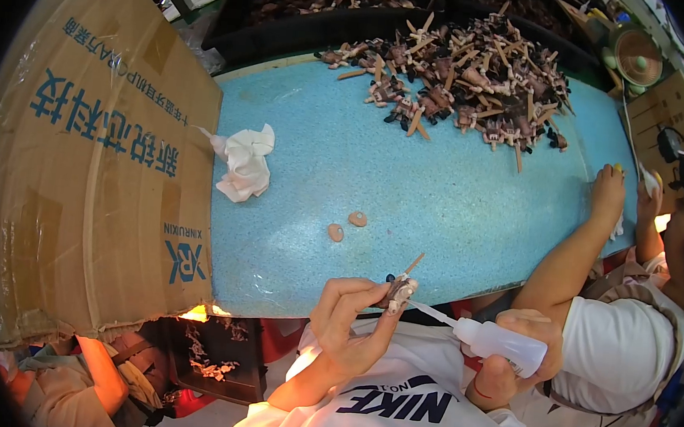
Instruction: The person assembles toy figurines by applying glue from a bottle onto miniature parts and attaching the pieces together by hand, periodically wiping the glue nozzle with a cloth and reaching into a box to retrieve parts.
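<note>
Between the fingertips of my left hand (346,321) is a small brown and pale figurine (400,293) with a thin stick-like part pointing up and right. My right hand (522,349) grips a white squeeze bottle (501,345) tilted on its side. The bottle's thin nozzle (431,312) reaches left, its tip at or very near the figurine; whether they touch I cannot tell. Two small flat pinkish-tan pieces (358,219) lie on the blue table (296,177) beyond my hands.
A large pile of similar figurines (484,79) covers the table's far side. A crumpled white tissue (245,163) lies near a tall cardboard box (102,160) at left. A co-worker (624,336) sits at right, one arm on the table. Below the box is a black tray (219,361) of small pieces.
</note>
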The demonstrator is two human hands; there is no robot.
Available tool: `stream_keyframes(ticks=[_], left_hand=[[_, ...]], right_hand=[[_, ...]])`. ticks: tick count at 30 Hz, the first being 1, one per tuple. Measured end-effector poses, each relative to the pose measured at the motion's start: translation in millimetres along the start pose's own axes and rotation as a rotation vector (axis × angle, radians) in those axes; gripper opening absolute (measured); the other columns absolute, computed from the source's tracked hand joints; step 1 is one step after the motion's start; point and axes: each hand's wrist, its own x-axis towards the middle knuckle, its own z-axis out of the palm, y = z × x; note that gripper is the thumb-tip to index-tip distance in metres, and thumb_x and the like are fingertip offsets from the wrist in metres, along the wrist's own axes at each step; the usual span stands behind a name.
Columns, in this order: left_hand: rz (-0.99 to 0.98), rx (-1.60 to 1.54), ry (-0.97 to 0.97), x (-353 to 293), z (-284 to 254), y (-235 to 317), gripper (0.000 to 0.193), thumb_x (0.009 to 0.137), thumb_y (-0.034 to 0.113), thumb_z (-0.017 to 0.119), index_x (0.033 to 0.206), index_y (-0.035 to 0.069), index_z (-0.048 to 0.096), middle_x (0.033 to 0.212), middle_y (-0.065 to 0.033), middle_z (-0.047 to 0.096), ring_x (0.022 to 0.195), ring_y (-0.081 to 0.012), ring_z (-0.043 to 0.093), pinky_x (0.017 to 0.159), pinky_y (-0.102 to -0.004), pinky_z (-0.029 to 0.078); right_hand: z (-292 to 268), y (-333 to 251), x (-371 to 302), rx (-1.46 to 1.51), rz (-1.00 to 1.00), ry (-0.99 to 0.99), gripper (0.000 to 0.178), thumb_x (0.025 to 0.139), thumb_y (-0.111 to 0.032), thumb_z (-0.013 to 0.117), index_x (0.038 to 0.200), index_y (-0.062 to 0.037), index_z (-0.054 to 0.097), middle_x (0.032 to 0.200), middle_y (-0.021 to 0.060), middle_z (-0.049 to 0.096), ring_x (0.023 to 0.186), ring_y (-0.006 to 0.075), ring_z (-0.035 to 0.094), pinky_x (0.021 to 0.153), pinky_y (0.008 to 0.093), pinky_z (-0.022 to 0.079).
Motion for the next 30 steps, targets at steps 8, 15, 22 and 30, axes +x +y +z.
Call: stream_keyframes(ticks=[8, 15, 22, 30], left_hand=[[-0.026, -0.006, -0.005, 0, -1, 2, 0.032, 0.059, -0.007, 0.071, 0.087, 0.001, 0.059, 0.083, -0.0109, 0.058, 0.076, -0.0199, 0.058, 0.064, -0.0273, 0.047], [-0.042, -0.024, -0.004, -1, -2, 1, 0.031, 0.059, -0.008, 0.071, 0.086, 0.001, 0.059, 0.084, -0.0113, 0.057, 0.079, -0.0213, 0.058, 0.069, -0.0295, 0.049], [-0.051, -0.078, 0.004, 2, -1, 0, 0.031, 0.060, -0.004, 0.075, 0.088, 0.002, 0.061, 0.081, -0.0102, 0.062, 0.073, -0.0197, 0.059, 0.072, -0.0330, 0.050], [-0.051, -0.154, 0.053, -2, 4, -2, 0.032, 0.059, -0.005, 0.075, 0.086, 0.001, 0.061, 0.080, -0.0105, 0.060, 0.075, -0.0206, 0.059, 0.074, -0.0374, 0.051]], right_hand=[[0, 0, 1, -0.002, 0.003, 0.006, 0.036, 0.067, -0.014, 0.070, 0.085, 0.0116, 0.053, 0.069, 0.0166, 0.061, 0.048, 0.0220, 0.061, 0.043, 0.0298, 0.051], [2, 0, -8, 0.107, 0.093, 0.088, 0.037, 0.069, -0.016, 0.070, 0.088, 0.0114, 0.053, 0.072, 0.0174, 0.060, 0.051, 0.0208, 0.058, 0.046, 0.0279, 0.048], [0, -5, -14, 0.105, 0.218, 0.221, 0.038, 0.070, -0.016, 0.070, 0.090, 0.0107, 0.051, 0.075, 0.0185, 0.060, 0.061, 0.0208, 0.058, 0.055, 0.0275, 0.048], [-2, 2, -5, 0.074, 0.074, 0.055, 0.034, 0.067, -0.008, 0.070, 0.091, 0.0093, 0.053, 0.069, 0.0169, 0.060, 0.047, 0.0195, 0.056, 0.041, 0.0271, 0.045]])
